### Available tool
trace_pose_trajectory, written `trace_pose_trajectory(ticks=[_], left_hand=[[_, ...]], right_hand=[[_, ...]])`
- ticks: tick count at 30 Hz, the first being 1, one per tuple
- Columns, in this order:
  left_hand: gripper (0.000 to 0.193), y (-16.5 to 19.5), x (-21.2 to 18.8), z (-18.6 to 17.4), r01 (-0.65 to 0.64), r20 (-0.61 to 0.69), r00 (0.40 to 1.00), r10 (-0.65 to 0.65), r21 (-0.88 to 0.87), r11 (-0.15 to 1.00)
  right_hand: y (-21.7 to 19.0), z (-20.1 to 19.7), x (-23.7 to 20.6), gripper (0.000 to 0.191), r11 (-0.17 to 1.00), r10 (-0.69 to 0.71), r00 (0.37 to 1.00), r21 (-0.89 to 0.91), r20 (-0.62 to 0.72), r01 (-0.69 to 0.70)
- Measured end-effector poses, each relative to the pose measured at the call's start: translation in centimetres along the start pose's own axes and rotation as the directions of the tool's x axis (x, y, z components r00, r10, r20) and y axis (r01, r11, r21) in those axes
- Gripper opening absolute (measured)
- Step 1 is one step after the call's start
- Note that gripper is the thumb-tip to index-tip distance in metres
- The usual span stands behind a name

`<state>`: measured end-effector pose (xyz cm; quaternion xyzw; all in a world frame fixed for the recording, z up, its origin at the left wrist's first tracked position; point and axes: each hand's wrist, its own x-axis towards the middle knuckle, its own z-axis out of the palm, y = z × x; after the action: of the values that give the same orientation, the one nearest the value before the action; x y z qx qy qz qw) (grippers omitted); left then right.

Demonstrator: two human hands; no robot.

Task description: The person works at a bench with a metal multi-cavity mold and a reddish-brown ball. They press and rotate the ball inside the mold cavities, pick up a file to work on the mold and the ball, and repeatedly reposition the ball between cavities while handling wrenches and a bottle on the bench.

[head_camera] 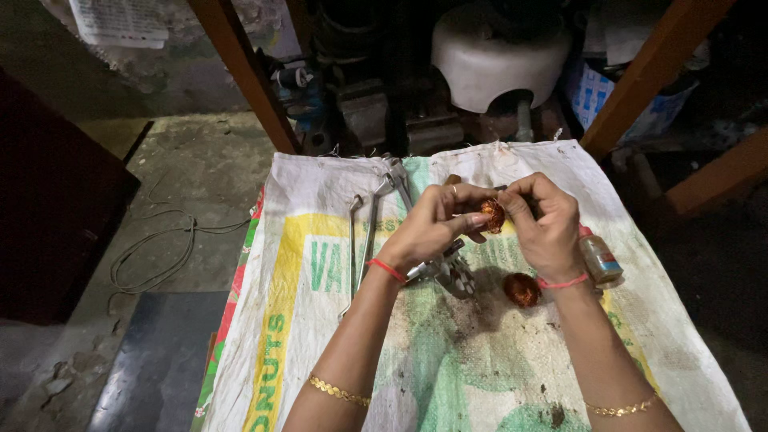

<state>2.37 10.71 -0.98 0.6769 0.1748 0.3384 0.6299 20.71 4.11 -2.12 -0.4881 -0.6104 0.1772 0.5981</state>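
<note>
A small reddish-brown piece [493,215] sits pinched between the fingers of the left hand [432,226] and right hand [547,224], both closed on it, wrists raised above the sack-covered worktop [320,336].

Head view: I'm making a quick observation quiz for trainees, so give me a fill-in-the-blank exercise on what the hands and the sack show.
1. Both hands hold a small reddish-brown ____ wound piece between the fingertips.
2. A second such piece lies on the sack under the ____ wrist.
3. The small bottle beside the right hand has a ____ cap.
4. The left hand wears a ____ on one finger.

Missing words: copper; right; red; ring
</note>
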Motion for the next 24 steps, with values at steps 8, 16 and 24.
trace_pose_trajectory(ticks=[8, 16, 24], left_hand=[[0.035, -1.0, 0.3, -0.7, -0.064, -0.14, 0.989, 0.041, -0.163, 0.985], [0.032, -2.3, 1.4, -0.6, -0.088, -0.362, 0.929, 0.081, -0.004, 0.996], [0.035, -0.7, 0.7, -0.1, 0.016, -0.124, 0.992, -0.016, -0.002, 1.0]], right_hand=[[3.6, 0.9, -0.3, 0.013, 0.981, 0.133, 0.987, 0.128, 0.091, -0.144], [1.3, -0.1, -0.3, 0.008, 0.973, 0.16, 0.897, 0.086, 0.412, -0.213], [-0.2, -1.7, 0.3, 0.01, 1.0, -0.008, 0.983, 0.002, 0.182, 0.008]])
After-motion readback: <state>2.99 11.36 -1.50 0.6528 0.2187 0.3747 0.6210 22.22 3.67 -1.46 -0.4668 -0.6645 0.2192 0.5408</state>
